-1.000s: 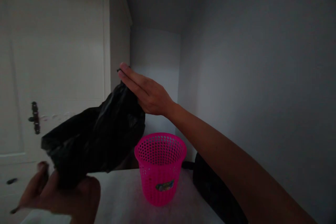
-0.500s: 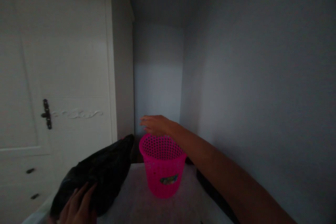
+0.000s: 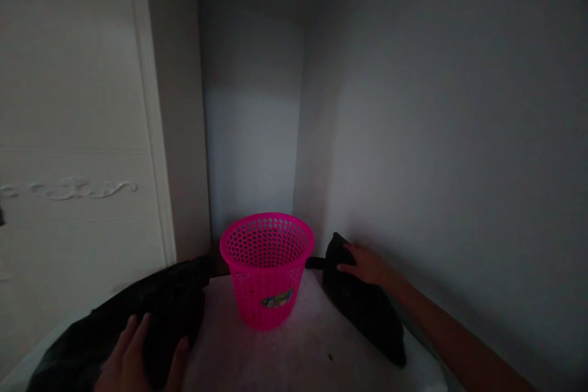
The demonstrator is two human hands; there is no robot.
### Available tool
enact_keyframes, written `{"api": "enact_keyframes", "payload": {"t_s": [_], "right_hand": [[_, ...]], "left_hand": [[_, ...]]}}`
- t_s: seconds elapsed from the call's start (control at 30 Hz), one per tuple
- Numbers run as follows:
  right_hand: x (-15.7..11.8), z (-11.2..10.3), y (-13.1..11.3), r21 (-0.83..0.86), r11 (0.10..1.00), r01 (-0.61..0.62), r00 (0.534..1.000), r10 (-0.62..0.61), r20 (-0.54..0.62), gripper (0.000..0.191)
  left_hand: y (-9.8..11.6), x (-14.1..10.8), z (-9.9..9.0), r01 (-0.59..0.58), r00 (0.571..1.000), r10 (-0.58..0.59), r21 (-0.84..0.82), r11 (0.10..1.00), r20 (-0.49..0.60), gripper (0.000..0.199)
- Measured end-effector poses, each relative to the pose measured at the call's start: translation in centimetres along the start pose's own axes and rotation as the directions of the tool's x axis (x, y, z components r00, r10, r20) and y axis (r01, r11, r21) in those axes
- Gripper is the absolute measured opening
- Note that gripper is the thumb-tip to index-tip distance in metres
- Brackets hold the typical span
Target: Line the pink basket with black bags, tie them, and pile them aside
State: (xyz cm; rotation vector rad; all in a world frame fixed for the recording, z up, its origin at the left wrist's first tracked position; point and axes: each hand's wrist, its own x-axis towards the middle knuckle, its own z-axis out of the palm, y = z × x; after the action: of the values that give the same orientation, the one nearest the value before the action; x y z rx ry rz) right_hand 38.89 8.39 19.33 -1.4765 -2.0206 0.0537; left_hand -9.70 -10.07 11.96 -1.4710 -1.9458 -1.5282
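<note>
A bright pink perforated basket [image 3: 266,278] with a small label stands upright on a pale covered surface [image 3: 294,355]. Left of it lies a crumpled black plastic bag [image 3: 169,303]; my left hand [image 3: 138,358] rests on its near part with fingers spread. On the right, a dark elongated item [image 3: 362,312] lies along the surface's edge, and my right hand [image 3: 365,263] touches its far end, thumb and fingers apart. The basket is touched by neither hand. The room is dim, so details of the dark things are hard to see.
A white wardrobe [image 3: 87,104] with carved trim rises at the left. Grey walls [image 3: 413,135] meet in a corner behind the basket. A tiny dark speck [image 3: 330,356] lies on the pale surface in front of the basket.
My right hand has moved from above the basket down to the dark item at the right. The black bag lies lower and flatter under my left hand. The view has turned rightward.
</note>
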Motion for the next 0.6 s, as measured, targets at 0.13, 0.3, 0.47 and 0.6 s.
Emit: {"api": "enact_keyframes", "payload": {"t_s": [0.13, 0.3, 0.47, 0.6], "right_hand": [[-4.0, 2.5, 2.5, 0.033, 0.992, -0.122, 0.99, 0.119, 0.079, 0.078], [-4.5, 3.7, 3.5, 0.087, 0.971, -0.224, 0.971, 0.215, 0.107, 0.043], [-2.2, 1.1, 3.0, 0.245, 0.95, -0.194, 0.976, 0.211, -0.046, 0.037], [1.3, -3.4, 1.9, 0.413, 0.903, -0.119, 0.925, 0.252, -0.285, 0.032]], "left_hand": [[7.0, 5.2, 2.2, 0.202, 0.978, -0.168, -0.339, 0.919, 0.127, 0.072], [10.0, 10.3, 6.7, 0.392, 0.918, -0.291, -0.504, 0.77, 0.27, 0.069], [10.0, 11.1, 8.7, 0.406, 0.906, -0.246, -0.544, 0.734, 0.345, 0.066], [10.0, 10.9, 8.9, 0.373, 0.915, -0.201, -0.543, 0.752, 0.351, 0.054]]}}
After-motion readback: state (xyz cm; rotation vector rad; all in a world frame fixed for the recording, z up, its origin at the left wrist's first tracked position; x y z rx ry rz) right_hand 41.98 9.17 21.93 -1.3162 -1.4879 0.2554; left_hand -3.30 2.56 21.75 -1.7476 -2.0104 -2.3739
